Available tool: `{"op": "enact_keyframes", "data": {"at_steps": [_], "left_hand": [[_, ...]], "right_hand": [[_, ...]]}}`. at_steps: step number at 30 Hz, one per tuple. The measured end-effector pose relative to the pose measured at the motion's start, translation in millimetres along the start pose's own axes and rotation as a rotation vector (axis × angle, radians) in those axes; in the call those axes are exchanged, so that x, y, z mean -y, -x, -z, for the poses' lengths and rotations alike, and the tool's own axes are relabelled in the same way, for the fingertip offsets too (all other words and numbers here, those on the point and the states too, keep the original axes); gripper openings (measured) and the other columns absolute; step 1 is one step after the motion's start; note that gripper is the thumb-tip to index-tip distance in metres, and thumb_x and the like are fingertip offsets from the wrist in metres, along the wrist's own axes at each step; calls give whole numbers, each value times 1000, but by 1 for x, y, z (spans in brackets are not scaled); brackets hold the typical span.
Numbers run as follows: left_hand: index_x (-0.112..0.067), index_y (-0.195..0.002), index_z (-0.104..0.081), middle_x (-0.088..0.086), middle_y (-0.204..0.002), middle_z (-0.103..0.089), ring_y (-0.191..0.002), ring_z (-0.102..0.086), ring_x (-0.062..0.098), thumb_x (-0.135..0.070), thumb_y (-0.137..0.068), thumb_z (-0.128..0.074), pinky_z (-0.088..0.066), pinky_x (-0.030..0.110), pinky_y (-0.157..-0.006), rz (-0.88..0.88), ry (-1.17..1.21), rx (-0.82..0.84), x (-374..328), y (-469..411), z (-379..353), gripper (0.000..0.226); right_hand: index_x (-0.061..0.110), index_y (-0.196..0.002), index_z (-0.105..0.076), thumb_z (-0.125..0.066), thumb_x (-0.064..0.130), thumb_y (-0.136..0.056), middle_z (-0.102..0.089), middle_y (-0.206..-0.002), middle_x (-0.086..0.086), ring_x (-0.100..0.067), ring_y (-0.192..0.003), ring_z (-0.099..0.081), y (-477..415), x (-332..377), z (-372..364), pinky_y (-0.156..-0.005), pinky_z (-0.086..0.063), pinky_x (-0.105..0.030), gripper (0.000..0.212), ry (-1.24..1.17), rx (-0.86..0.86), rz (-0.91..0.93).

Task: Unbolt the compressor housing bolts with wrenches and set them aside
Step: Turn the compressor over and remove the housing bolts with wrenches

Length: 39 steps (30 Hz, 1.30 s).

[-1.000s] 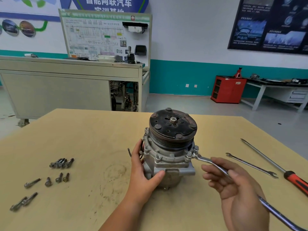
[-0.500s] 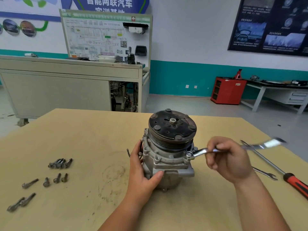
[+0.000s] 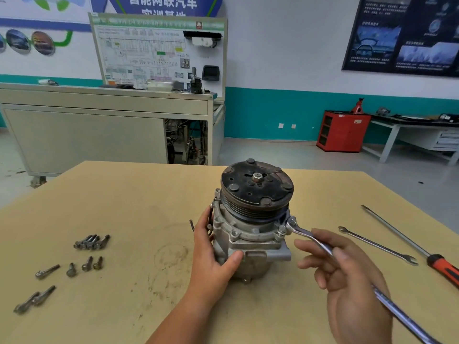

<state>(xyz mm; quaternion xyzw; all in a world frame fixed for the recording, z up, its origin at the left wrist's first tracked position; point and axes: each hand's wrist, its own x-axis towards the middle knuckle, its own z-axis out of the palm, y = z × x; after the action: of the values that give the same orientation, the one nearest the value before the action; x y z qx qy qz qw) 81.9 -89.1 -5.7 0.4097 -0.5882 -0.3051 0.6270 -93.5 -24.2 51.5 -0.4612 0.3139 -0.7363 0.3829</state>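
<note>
Left hand [image 3: 211,264] grips the compressor [image 3: 250,234] steady — right hand [image 3: 347,276] loosely holds the wrench [image 3: 308,235] on a bolt [image 3: 292,222]; freed bolts [image 3: 92,242] sit near the left edge of the tabletop [image 3: 149,194].

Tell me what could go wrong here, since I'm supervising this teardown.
The right hand holds the wrench loosely, so its head may slip off the bolt. The compressor stands unclamped on the table, steadied only by the left hand; a hard pull could twist or tip it.

Table [image 3: 124,194]: compressor [image 3: 248,239], bolts [image 3: 92,242], spare wrench [image 3: 377,245], screwdriver [image 3: 409,240]
</note>
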Motion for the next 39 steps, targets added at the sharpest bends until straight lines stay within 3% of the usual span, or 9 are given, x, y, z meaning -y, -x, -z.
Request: {"op": "enact_keyframes", "data": {"at_steps": [5, 10, 14, 17, 21, 26, 31, 35, 39], "left_hand": [[-23, -142, -27, 5, -145, -42, -131, -47, 21, -48, -66, -64, -39, 49, -107, -22, -24, -27, -2, 0, -1, 88], [-24, -142, -26, 5, -146, -41, -132, -45, 22, -50, -66, -63, -38, 49, -108, -22, -28, -24, -2, 0, -1, 89], [-25, -143, -26, 1, -146, -40, -132, -45, 15, -50, -62, -63, -38, 42, -109, -2, -9, 9, -1, 0, 0, 92], [-29, -140, -28, 0, -144, -43, -129, -48, 16, -49, -58, -66, -40, 42, -108, 5, 5, 20, -2, 0, 0, 92], [-30, -140, -27, 1, -144, -43, -129, -47, 16, -81, -56, -65, -40, 44, -108, 3, -12, 12, -5, 0, 0, 106], [-31, -140, -26, 0, -144, -41, -130, -45, 13, -87, -57, -58, -39, 42, -109, 10, -38, 7, -9, 0, 0, 106], [-33, -139, -26, 1, -144, -41, -130, -45, 13, -55, -62, -61, -39, 43, -108, 1, -41, 9, -7, 0, 0, 87], [-31, -140, -26, -1, -144, -41, -130, -45, 13, -50, -63, -60, -40, 42, -108, 8, -32, 11, -5, 0, 0, 87], [-29, -141, -26, 1, -145, -40, -131, -45, 14, -52, -64, -60, -39, 41, -109, 0, -37, 9, -6, 1, 0, 87]], "right_hand": [[15, -87, -68, -43, 16, -78, -75, -76, -2, -14, -54, -66, 14, 5, -16, -46, -37, -6, 26, 228, -23, 109], [37, -90, -69, -52, 29, -79, -74, -77, 12, -7, -56, -65, 18, 8, -26, -61, -44, -4, 21, 440, 31, 173], [25, -86, -72, -47, 21, -79, -73, -74, 0, -10, -52, -59, 5, 9, -15, -51, -39, -8, 26, 350, 65, 173], [14, -74, -75, -40, 11, -73, -66, -62, -14, -13, -52, -50, -19, 10, 2, -45, -35, -16, 35, 165, 122, 31], [10, -57, -70, -71, 35, -48, -55, -46, -15, -12, -39, -42, -65, 12, 10, -45, -21, -20, 27, 27, 346, -232], [8, -50, -67, -77, 43, -35, -49, -36, -11, -10, -33, -37, -102, 9, 1, -43, -29, -15, 39, -56, 511, -362], [13, -57, -69, -76, 34, -40, -52, -43, -3, -8, -39, -35, -65, -2, 11, -43, -28, -12, 28, -409, 211, -297], [18, -76, -77, -53, 17, -76, -69, -61, -9, -11, -47, -55, -13, -5, 9, -43, -35, -10, 24, -161, 21, -35], [30, -84, -77, -41, 14, -79, -72, -67, -9, -12, -44, -55, 12, 2, -12, -39, -32, -14, 40, 114, -76, 89]]}}
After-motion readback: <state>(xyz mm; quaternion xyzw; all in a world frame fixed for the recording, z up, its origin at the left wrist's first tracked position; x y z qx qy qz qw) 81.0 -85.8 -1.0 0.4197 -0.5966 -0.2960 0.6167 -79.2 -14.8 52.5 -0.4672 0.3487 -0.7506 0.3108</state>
